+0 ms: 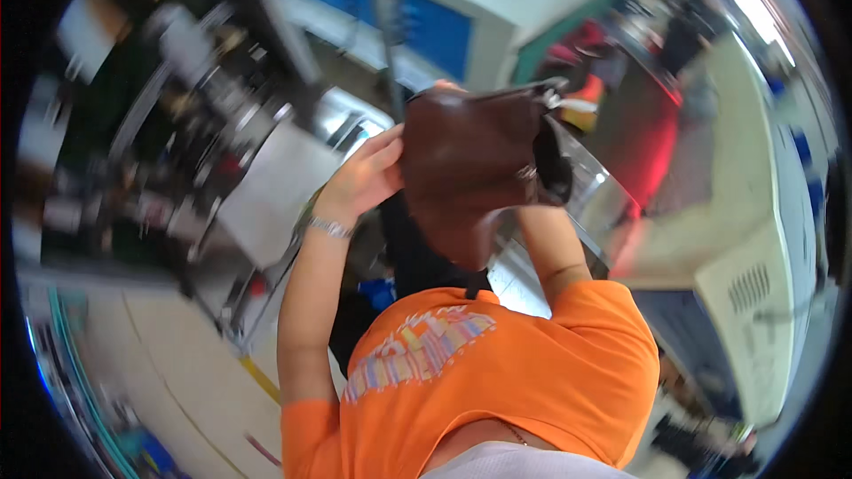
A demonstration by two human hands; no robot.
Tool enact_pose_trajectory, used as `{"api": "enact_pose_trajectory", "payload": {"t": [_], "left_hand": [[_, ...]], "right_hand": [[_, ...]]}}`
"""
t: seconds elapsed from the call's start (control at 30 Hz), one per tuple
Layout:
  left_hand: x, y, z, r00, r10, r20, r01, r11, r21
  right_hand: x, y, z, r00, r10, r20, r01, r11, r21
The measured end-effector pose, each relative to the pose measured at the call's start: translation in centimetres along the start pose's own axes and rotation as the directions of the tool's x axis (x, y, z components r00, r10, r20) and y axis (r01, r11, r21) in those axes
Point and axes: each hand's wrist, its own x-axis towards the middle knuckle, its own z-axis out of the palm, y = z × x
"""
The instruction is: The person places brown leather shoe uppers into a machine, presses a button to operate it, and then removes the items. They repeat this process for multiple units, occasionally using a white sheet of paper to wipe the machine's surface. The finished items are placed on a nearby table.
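Note:
A dark brown leather bag is held up in front of my orange shirt, its dark mouth turned to the right. Metal fittings show along that edge, and a flap or lower part hangs toward me. My left hand grips the bag's left side, fingers closed against the leather; a metal bracelet is on that wrist. The right forearm runs up behind the bag, which hides most of my right hand. Fingertips, seemingly of my right hand, show over the bag's far edge. Motion blurs the view.
On the left stands a blurred machine with a pale flat plate beside it. A large cream-coloured machine housing fills the right, with red light on its near side. Blue panels are at the far side, and pale floor shows lower left.

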Motion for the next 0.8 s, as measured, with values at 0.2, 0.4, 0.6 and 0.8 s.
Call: {"api": "enact_pose_trajectory", "payload": {"t": [0.2,0.4,0.6,0.8], "left_hand": [[-3.8,2.1,-2.6,0.961,0.176,-0.215,-0.189,0.981,-0.043],[-7.5,6.3,1.1,0.865,0.354,-0.355,-0.287,0.930,0.228],[-12.7,14.6,3.2,0.804,0.458,-0.379,0.016,0.621,0.784],[-12.5,25.5,1.1,0.451,0.870,-0.198,0.013,0.215,0.977]], "right_hand": [[4.3,2.0,3.2,0.943,0.188,0.274,-0.174,0.982,-0.074],[7.2,4.5,4.0,0.806,0.363,0.467,-0.335,0.931,-0.145],[14.9,3.3,8.5,0.805,0.088,0.586,-0.061,0.996,-0.065],[26.7,-0.5,17.4,0.885,-0.200,0.421,0.266,0.958,-0.103]]}}
